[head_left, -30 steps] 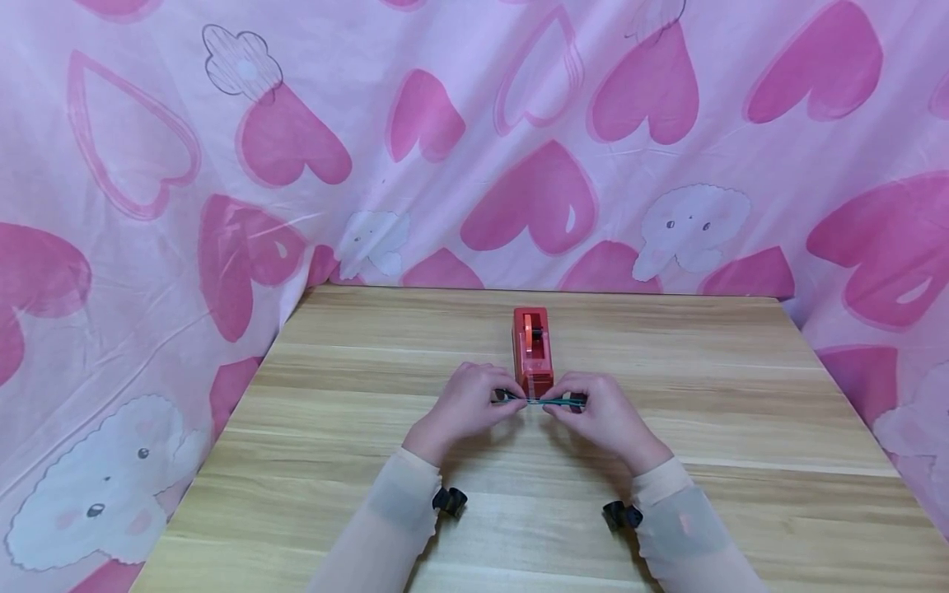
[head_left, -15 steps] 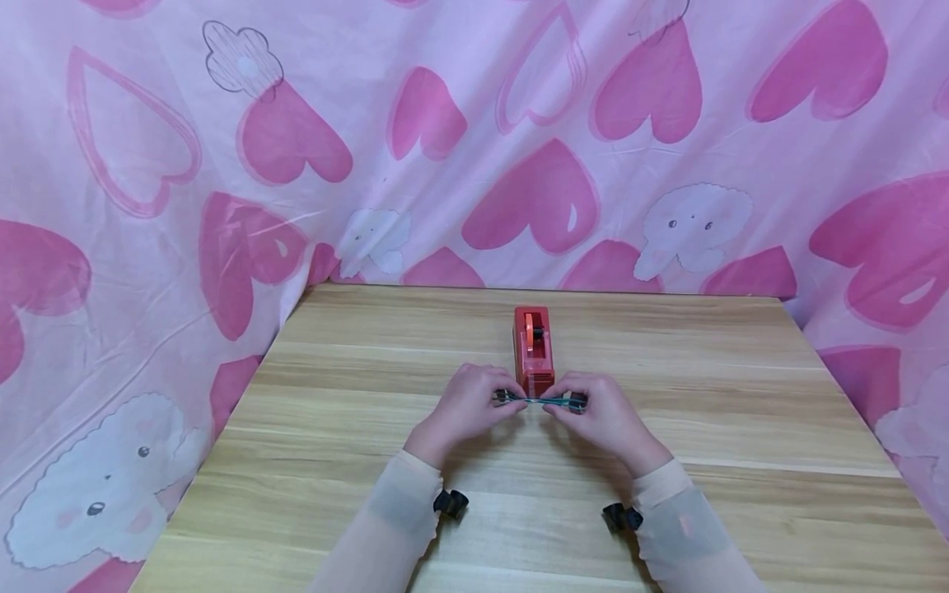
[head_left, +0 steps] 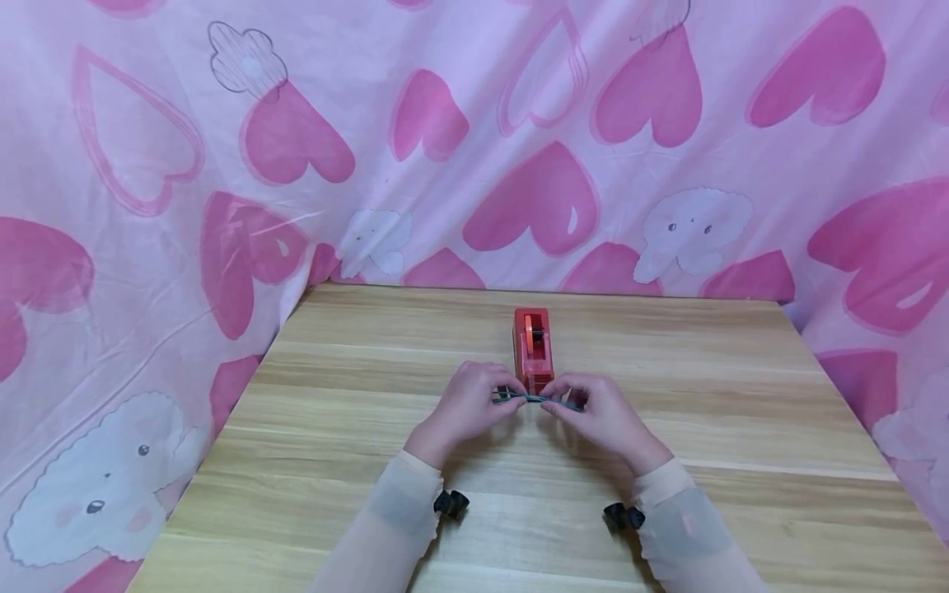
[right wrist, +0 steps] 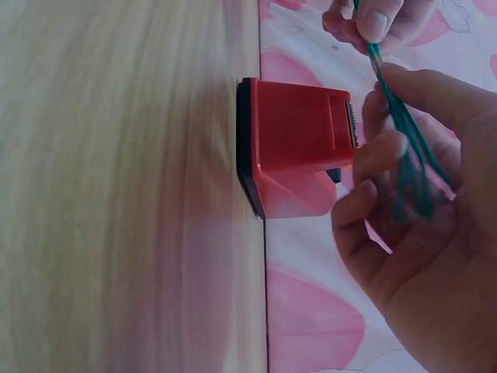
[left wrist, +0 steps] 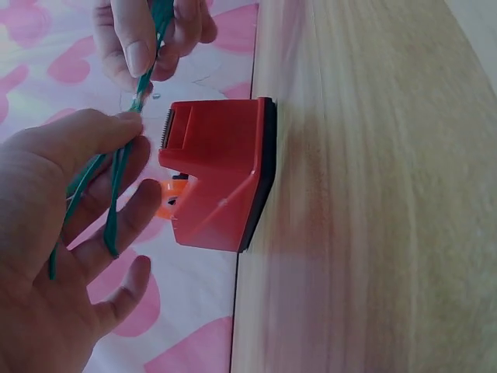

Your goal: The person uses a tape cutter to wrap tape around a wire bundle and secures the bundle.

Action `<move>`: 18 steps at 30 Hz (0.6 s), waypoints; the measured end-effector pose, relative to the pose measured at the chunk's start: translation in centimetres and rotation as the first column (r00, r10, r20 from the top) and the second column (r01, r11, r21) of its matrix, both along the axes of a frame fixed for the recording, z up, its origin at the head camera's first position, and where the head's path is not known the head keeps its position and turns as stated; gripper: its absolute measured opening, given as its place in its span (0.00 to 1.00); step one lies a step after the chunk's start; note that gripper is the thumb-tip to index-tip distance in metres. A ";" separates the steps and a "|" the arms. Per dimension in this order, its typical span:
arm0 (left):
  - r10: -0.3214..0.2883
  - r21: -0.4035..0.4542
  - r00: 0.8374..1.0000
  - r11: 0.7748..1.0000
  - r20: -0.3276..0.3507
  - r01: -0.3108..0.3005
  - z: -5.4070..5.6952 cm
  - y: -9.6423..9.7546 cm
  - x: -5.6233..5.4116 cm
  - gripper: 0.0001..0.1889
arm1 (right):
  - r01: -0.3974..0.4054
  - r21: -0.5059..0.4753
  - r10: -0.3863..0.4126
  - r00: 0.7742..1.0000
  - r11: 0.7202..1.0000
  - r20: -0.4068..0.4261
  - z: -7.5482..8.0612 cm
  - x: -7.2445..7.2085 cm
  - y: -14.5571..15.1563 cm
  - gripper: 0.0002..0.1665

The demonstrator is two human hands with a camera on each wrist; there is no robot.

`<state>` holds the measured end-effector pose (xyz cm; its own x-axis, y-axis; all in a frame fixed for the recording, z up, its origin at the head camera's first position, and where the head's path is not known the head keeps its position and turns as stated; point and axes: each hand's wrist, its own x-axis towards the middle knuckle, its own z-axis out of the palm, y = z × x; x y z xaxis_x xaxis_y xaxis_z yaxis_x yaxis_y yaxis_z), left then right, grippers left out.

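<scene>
Both hands hold one bundle of thin green strands (head_left: pixel 534 399), stretched sideways in front of a red tape dispenser (head_left: pixel 535 362). My left hand (head_left: pixel 469 401) pinches it between thumb and forefinger. In the left wrist view, loose ends of the strands (left wrist: pixel 116 190) fan out past that hand's palm, its other fingers loosely spread. My right hand (head_left: pixel 593 409) pinches the other side close by. Several strand ends (right wrist: pixel 415 144) spread across its palm in the right wrist view, slightly blurred. A shiny clear patch shows on the bundle between the two hands.
The dispenser stands on a wood-grain table (head_left: pixel 371 346), its toothed cutter (left wrist: pixel 165 128) facing the hands and an orange roll core (head_left: pixel 529 333) inside. A pink heart-print cloth (head_left: pixel 445 206) hangs behind and beside the table. Black wrist cameras (head_left: pixel 451 504) sit on both sleeves.
The right-hand end of the green bundle now slopes downward where it lay nearly level, and the right fingers have shifted slightly. The left hand and dispenser stay in place.
</scene>
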<state>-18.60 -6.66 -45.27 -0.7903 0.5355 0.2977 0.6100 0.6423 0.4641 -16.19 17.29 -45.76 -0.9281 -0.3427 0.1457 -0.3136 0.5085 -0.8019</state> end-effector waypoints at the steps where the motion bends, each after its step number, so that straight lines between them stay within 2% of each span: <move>1: 0.004 0.007 1.000 1.000 -0.002 -0.004 0.1 0.0 0.0 0.03 | -0.002 -0.010 0.002 1.000 1.000 0.018 -0.1 0.0 0.0 0.05; 8: 0.015 0.021 1.000 1.000 -0.005 -0.015 0.3 0.0 0.0 0.03 | 0.017 -0.050 -0.012 0.996 0.999 0.091 -0.4 -0.1 -0.3 0.05; 18: 0.024 0.050 0.998 0.999 -0.050 -0.022 0.3 0.0 0.3 0.03 | 0.051 -0.054 -0.046 0.995 0.997 0.092 -0.3 0.0 -0.3 0.05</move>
<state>-18.33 -6.67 -44.99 -0.7854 0.5011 0.3635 0.6190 0.6334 0.4644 -16.14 17.03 -46.07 -0.9538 -0.2902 0.0776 -0.2139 0.4745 -0.8539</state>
